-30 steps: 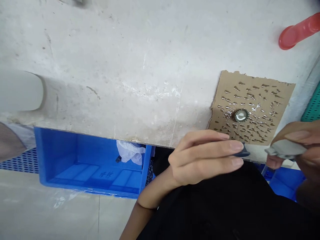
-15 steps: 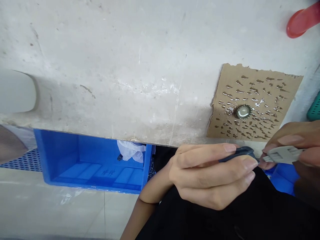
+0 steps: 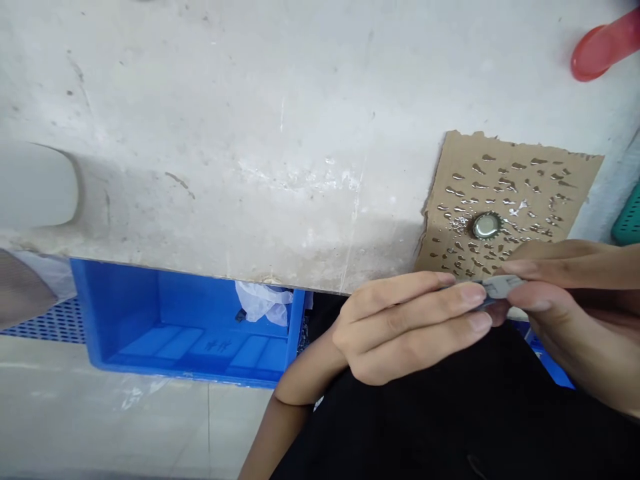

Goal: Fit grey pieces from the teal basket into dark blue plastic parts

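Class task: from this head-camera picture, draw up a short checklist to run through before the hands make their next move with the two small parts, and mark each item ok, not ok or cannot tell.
1. Left hand pinches the dark part: ok.
2. Right hand pinches the grey part: ok.
3. The two parts meet at the fingertips: ok.
4. Parts lined up or seated: cannot tell, fingers hide the joint.
5. Bottle cap sits upright on the cardboard: ok.
6. Blue bin under the table edge, clear of both hands: ok.

A worn, scuffed white table (image 3: 250,120) filled most of the view. Below its edge sat a blue crate (image 3: 185,327) on a pale tiled floor (image 3: 100,427), holding what looked like crumpled plastic (image 3: 263,301).
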Demonstrator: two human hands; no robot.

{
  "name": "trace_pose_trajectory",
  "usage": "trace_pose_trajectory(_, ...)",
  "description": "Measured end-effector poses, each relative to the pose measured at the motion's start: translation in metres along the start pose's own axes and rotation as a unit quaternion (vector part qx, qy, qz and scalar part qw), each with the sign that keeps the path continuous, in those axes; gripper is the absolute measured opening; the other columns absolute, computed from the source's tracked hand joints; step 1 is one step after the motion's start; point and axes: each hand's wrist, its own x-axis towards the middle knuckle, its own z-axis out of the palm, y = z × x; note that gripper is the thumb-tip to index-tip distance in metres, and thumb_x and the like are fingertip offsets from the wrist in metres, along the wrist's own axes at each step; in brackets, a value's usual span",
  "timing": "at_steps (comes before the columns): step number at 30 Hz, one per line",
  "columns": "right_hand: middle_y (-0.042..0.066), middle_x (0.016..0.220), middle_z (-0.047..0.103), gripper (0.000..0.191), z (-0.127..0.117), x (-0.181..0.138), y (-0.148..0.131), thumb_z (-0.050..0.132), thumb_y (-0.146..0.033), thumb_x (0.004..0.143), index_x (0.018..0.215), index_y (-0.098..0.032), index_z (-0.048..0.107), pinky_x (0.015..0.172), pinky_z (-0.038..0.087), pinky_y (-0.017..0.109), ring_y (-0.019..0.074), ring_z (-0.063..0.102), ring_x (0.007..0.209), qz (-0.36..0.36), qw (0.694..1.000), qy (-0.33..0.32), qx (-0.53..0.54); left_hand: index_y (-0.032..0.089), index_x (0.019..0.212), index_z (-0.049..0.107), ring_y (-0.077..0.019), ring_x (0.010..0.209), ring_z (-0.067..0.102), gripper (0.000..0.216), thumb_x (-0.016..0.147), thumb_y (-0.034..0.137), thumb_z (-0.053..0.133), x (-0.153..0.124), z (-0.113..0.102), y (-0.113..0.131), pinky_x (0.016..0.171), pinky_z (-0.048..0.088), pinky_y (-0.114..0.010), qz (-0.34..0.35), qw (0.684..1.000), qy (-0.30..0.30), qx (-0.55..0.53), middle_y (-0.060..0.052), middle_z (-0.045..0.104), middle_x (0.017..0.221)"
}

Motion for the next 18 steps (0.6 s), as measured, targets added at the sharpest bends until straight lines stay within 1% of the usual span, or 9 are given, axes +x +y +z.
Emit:
trace_pose_trajectory(3, 0.001, 0.073, 0.074, 0.03, 0.012, 0.003, -0.011, 0.076, -0.059, 0.088, 0.073, -0.033, 0.076, 0.052, 0.061, 0.037, 0.0189, 0.066, 0.058, -0.029, 0.999, 0.016, 0.017, 0.028, 0.121, 0.073, -0.0192, 0.11, 0.077, 0.042, 0.089, 0.001, 0.074, 0.018, -0.001, 0.018, 0.097, 0.065, -0.031, 0.226, 0.962, -0.027, 0.15, 0.006, 0.08, 0.113)
trace_pose_trajectory(5, -0.001, 0.074, 0.073, 0.02, 0.015, 0.006, -0.014, 0.079, -0.048, 0.089, 0.079, -0.031, 0.075, 0.053, 0.061, 0.031, 0.0149, 0.066, 0.056, -0.041, 0.996, 0.041, 0.063, 0.016, 0.126, 0.069, -0.0178, 0.116, 0.075, 0.042, 0.088, 0.0, 0.075, 0.034, 0.001, 0.02, 0.097, 0.064, -0.025, 0.326, 0.92, -0.031, 0.216, -0.001, 0.079, 0.122)
trace_pose_trajectory(8, -0.004, 0.069, 0.072, 0.011, 0.008, 0.027, -0.015, 0.08, -0.036, 0.09, 0.085, -0.029, 0.074, 0.05, 0.056, 0.02, 0.0107, 0.066, 0.054, -0.045, 0.99, -0.007, 0.132, 0.006, 0.12, 0.069, -0.0157, 0.116, 0.074, 0.034, 0.088, 0.002, 0.077, 0.057, 0.011, 0.018, 0.101, 0.063, -0.023, 0.394, 0.889, 0.033, 0.233, -0.009, 0.078, 0.121)
trace_pose_trajectory(11, 0.0, 0.062, 0.068, 0.033, -0.011, 0.087, -0.012, 0.081, -0.051, 0.086, 0.076, -0.021, 0.071, 0.053, 0.055, 0.019, 0.0108, 0.065, 0.054, -0.002, 0.993, -0.032, 0.113, 0.009, 0.124, 0.067, -0.0218, 0.117, 0.073, 0.046, 0.083, 0.018, 0.086, 0.061, 0.003, 0.018, 0.103, 0.064, -0.033, 0.401, 0.87, 0.129, 0.257, -0.012, 0.076, 0.121)
trace_pose_trajectory(13, 0.004, 0.068, 0.069, 0.042, -0.029, 0.146, -0.012, 0.078, -0.057, 0.087, 0.078, -0.017, 0.07, 0.06, 0.056, 0.022, 0.0105, 0.065, 0.058, 0.022, 0.995, 0.035, 0.096, 0.012, 0.127, 0.066, -0.0268, 0.114, 0.073, 0.057, 0.079, 0.033, 0.091, 0.049, -0.03, 0.015, 0.096, 0.066, -0.039, 0.363, 0.833, 0.269, 0.318, -0.014, 0.074, 0.123)
trace_pose_trajectory(14, 0.004, 0.071, 0.07, 0.043, -0.037, 0.178, -0.012, 0.074, -0.056, 0.091, 0.08, -0.015, 0.069, 0.062, 0.057, 0.024, 0.0095, 0.063, 0.059, 0.022, 0.993, 0.068, 0.095, 0.014, 0.125, 0.067, -0.022, 0.097, 0.075, 0.051, 0.083, 0.033, 0.087, 0.039, -0.055, 0.012, 0.083, 0.066, -0.033, 0.324, 0.785, 0.406, 0.337, -0.012, 0.074, 0.119)
trace_pose_trajectory(16, 0.003, 0.075, 0.068, 0.041, -0.051, 0.241, -0.013, 0.069, -0.051, 0.097, 0.084, -0.012, 0.067, 0.063, 0.055, 0.024, 0.0071, 0.059, 0.059, 0.004, 0.99, 0.101, 0.099, 0.013, 0.134, 0.06, -0.0237, 0.092, 0.073, 0.053, 0.095, 0.048, 0.069, 0.014, -0.117, 0.002, 0.079, 0.065, -0.036, 0.16, 0.661, 0.632, 0.371, -0.014, 0.073, 0.115)
trace_pose_trajectory(17, 0.001, 0.076, 0.065, 0.039, -0.055, 0.269, -0.014, 0.068, -0.049, 0.099, 0.087, -0.012, 0.066, 0.062, 0.055, 0.023, 0.0067, 0.057, 0.06, -0.008, 0.989, 0.112, 0.1, 0.011, 0.142, 0.052, -0.0273, 0.101, 0.073, 0.062, 0.1, 0.057, 0.051, 0.0, -0.15, -0.004, 0.088, 0.064, -0.042, 0.054, 0.63, 0.653, 0.416, -0.017, 0.07, 0.121)
trace_pose_trajectory(18, 0.0, 0.079, 0.064, 0.037, -0.056, 0.294, -0.013, 0.066, -0.048, 0.1, 0.092, -0.012, 0.065, 0.062, 0.054, 0.023, 0.0072, 0.057, 0.063, -0.025, 0.987, 0.121, 0.101, 0.007, 0.141, 0.054, -0.0345, 0.111, 0.071, 0.066, 0.1, 0.058, 0.044, -0.016, -0.181, -0.011, 0.097, 0.061, -0.052, 0.01, 0.619, 0.66, 0.426, -0.023, 0.068, 0.125)
